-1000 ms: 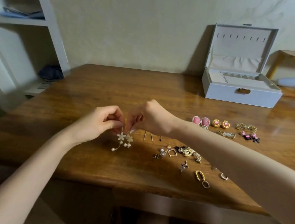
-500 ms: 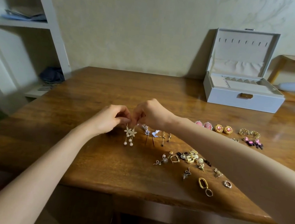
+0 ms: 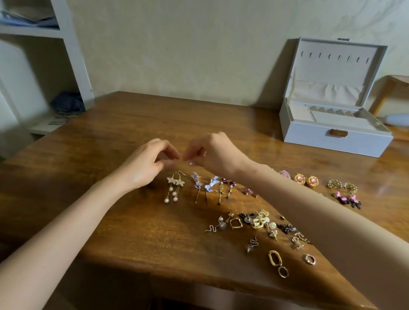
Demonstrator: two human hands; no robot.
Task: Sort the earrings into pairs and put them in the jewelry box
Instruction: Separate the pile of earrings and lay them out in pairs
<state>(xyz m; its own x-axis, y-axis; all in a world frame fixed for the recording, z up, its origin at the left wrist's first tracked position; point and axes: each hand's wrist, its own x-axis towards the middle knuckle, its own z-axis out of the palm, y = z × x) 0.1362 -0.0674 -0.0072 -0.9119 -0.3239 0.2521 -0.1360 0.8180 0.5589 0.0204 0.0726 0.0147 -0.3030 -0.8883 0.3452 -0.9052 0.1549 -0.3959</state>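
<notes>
left hand [image 3: 145,169] | right hand [image 3: 215,153] | fingertips curled together, grip unclear | right forearm [image 3: 323,219] hides some earrings [image 3: 258,223]

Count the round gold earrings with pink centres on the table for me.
2. They lie side by side just beyond the right forearm: the left earring and the right earring. The forearm may hide more nearby.

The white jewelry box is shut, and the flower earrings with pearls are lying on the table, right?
Not quite: the head view shows the jewelry box open, with its lid standing up. The flower earrings with pearls do lie on the table.
</notes>
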